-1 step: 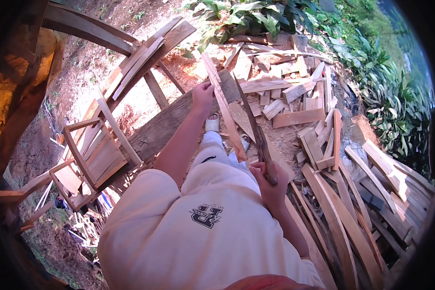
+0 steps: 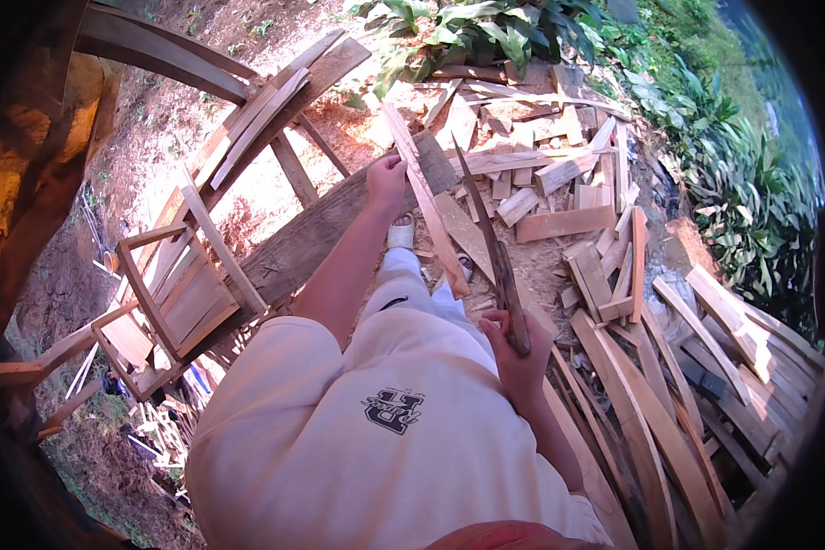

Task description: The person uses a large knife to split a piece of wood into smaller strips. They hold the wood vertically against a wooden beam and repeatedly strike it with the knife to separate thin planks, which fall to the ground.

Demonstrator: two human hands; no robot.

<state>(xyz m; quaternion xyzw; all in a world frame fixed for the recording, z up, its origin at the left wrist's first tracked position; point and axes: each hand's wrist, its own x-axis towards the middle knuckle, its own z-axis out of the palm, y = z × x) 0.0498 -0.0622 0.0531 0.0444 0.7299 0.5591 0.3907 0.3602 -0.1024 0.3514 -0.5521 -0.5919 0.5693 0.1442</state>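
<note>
1. Our L hand (image 2: 388,179), far of our body, has its fingers curled in w/ hardly a gap, gripping a pale wood strip (image 2: 426,206) by its L edge, above the middle.
2. The strip slants from far L to near R; its near end sits just beyond our R hand (image 2: 520,356), apart from it.
3. Our R hand is wrapped round the brown handle of a long dark knife (image 2: 501,266), tip pointing far, R of the strip.
4. A wide dark plank (image 2: 335,229) lies beneath our L arm; a wood frame (image 2: 147,312) is well L of it.
5. Offcuts (image 2: 566,225) heap up far R; long boards (image 2: 646,426) lie nr R, w/ leafy plants (image 2: 742,220) beyond.
6. We've a white sandal (image 2: 401,236) below the L hand.
</note>
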